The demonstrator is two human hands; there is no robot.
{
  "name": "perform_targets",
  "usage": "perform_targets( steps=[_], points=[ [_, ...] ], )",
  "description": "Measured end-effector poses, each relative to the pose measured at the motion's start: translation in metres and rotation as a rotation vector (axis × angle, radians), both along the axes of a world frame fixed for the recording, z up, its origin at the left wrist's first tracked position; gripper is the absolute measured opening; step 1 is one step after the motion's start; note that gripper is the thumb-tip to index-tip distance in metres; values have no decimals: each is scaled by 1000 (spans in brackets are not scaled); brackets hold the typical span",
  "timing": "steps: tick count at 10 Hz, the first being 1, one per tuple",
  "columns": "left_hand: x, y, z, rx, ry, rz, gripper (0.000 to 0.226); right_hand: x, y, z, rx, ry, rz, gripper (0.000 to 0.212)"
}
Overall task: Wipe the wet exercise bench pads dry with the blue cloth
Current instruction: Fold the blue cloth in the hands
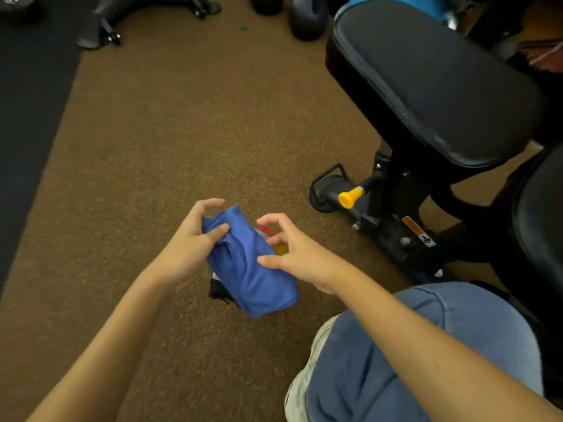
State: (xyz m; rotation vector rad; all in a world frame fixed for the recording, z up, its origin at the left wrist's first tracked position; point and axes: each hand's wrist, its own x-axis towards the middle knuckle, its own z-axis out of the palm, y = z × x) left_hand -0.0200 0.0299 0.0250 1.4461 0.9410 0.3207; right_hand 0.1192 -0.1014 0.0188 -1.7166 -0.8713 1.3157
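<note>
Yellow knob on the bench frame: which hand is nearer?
Right. The right hand sits just left of and below the yellow knob; the left hand lies farther left, across the blue cloth.

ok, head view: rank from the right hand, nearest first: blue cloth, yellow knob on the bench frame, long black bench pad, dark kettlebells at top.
1. Blue cloth: touching the right hand, on its left.
2. Yellow knob: up-right, on the frame.
3. Long black bench pad: farther up-right.
4. Dark kettlebells: top edge, farthest.

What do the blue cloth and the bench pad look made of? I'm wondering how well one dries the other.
Blue cloth: soft matte woven or microfibre fabric, folding in loose creases. Bench pad: black vinyl or leatherette over padding, slight sheen, piped seam.
</note>
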Motion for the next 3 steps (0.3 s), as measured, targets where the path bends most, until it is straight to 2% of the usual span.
perform_targets(
  steps=[1, 2, 3],
  points=[
    [-5, 3, -26, 260, 191, -145, 49, -7, 1, -25, -45, -331, 11, 38],
    [-7, 11, -45, 562, 325, -263, 52, -10, -5, -36, -71, -428, 124, 33],
    [4, 8, -40, 863, 580, -289, 44, 2, -4, -19, -120, -439, 287, 46]
  ],
)
